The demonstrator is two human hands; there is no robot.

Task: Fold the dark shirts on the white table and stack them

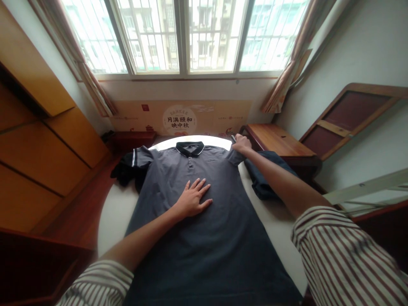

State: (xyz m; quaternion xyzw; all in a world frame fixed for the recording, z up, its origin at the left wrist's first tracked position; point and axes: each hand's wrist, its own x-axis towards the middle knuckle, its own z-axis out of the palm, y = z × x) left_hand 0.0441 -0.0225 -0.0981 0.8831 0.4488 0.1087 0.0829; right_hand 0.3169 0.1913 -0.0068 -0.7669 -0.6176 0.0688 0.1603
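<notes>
A dark grey polo shirt (191,255) lies spread face up on a white round table, its black collar pointing toward the window. Flat on the shirt's chest rests my left hand (193,199), fingers spread. My right hand (241,143) is closed at the end of the shirt's right-side sleeve (235,157); a small dark edge sticks out past the fingers, apparently the cuff. The opposite sleeve (142,156), with a white stripe near its cuff, stretches out over a black cloth bundle (123,170).
Folded dark cloth (266,174) sits on the table (110,212) to the right. Beyond it stands a wooden cabinet (280,140). A printed cardboard panel (223,112) leans below the window, and orange-brown cupboards (25,161) line the left side.
</notes>
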